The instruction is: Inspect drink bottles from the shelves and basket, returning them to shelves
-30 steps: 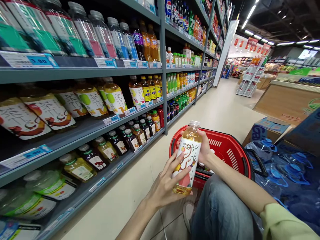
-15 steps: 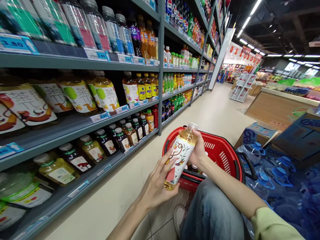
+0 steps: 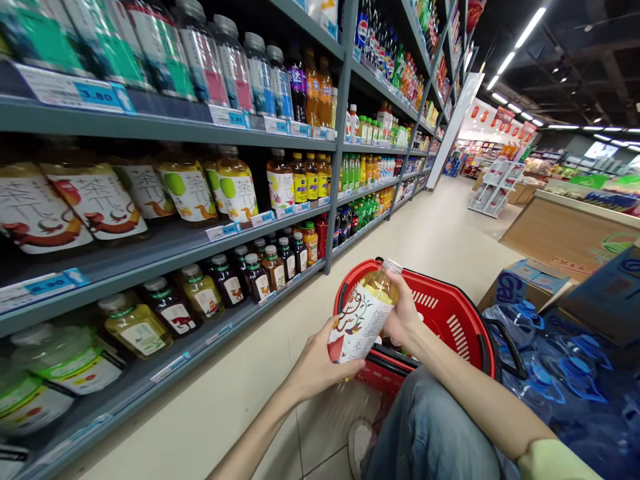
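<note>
Between my two hands is a bottle of pale yellow drink (image 3: 364, 319) with a white label and a clear cap, tilted with its cap up and to the right. My left hand (image 3: 320, 357) grips its lower end, the thumb along the base. The neck and upper side are held by my right hand (image 3: 403, 308), whose fingers are partly hidden behind it. Just beyond and below the bottle stands a red shopping basket (image 3: 440, 290) with black handles. Some items lie inside it, mostly hidden by my arm and the bottle.
Shelves (image 3: 280, 233) with many drink bottles run along the left. Large blue-capped water jugs (image 3: 545, 373) and cartons (image 3: 525, 280) stand at the right. A white display rack (image 3: 495, 190) is farther down the aisle. My knee (image 3: 430, 413) is beside the basket.
The bottle has turned in my hands, so more small print on its label shows. My left fingers have shifted from its front to its lower side. The view has swung slightly left.
</note>
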`<state>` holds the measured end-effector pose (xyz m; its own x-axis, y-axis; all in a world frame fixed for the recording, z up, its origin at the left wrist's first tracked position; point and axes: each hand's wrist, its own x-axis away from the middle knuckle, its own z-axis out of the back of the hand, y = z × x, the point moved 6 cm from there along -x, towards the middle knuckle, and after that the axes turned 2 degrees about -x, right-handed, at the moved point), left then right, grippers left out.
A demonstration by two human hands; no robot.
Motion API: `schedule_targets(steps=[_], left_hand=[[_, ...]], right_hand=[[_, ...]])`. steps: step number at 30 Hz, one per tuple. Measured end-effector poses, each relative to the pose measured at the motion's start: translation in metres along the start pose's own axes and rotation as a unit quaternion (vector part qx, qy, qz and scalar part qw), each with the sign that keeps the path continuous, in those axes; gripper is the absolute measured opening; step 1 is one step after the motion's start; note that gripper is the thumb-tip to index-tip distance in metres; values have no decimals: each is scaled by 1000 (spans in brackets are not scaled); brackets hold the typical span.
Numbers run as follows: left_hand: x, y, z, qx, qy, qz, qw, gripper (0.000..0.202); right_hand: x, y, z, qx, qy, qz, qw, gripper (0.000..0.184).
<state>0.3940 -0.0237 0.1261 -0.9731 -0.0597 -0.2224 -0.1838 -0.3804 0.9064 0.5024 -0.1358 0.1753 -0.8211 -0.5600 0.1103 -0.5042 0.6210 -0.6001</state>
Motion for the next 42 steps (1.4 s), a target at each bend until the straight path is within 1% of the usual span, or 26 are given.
schedule_targets(steps=[2, 5, 7, 11, 12, 14, 16, 18, 21, 24, 28, 32, 38, 42], left_hand=[[1, -5, -2, 53, -24, -5, 998, 73], [3, -11, -7, 125, -60, -11, 990, 74], [4, -12, -10, 167, -84, -18, 982, 75], [10, -7, -16, 243, -152, -36, 957, 81], [13, -5, -17, 254, -168, -32, 952, 82], [17, -7, -19, 261, -187, -4, 947, 80], [19, -14, -20, 264, -186, 37, 946, 74], [18, -22, -21, 271, -173, 65, 945, 71], [15, -32, -21, 285, -151, 80, 943, 70], [11, -34, -21, 285, -151, 74, 944, 68], [9, -29, -20, 272, -159, 49, 948, 68], [8, -27, -20, 259, -159, 42, 952, 68], [9, -29, -19, 247, -156, 40, 956, 68], [8, -29, -18, 239, -160, 40, 957, 69]], right_hand=[[0, 4, 0, 12, -12, -26, 1000, 23], [-2, 9, 1, 25, -46, -57, 997, 24], [-3, 11, 2, 24, -52, -71, 996, 23], [-2, 12, 3, 27, -34, -67, 997, 20], [-2, 12, 2, 34, -32, -60, 997, 20], [0, 14, 0, 53, -31, -53, 997, 21], [0, 17, -1, 72, -28, -71, 994, 23], [-2, 22, 2, 77, -14, -104, 992, 22], [-5, 25, 11, 53, 24, -136, 989, 14], [-8, 24, 16, 46, 45, -144, 987, 11], [-9, 19, 16, 48, 51, -123, 990, 11], [-10, 20, 18, 56, 54, -118, 990, 8], [-13, 22, 20, 65, 41, -131, 988, 10], [-13, 22, 19, 76, 27, -128, 988, 12]])
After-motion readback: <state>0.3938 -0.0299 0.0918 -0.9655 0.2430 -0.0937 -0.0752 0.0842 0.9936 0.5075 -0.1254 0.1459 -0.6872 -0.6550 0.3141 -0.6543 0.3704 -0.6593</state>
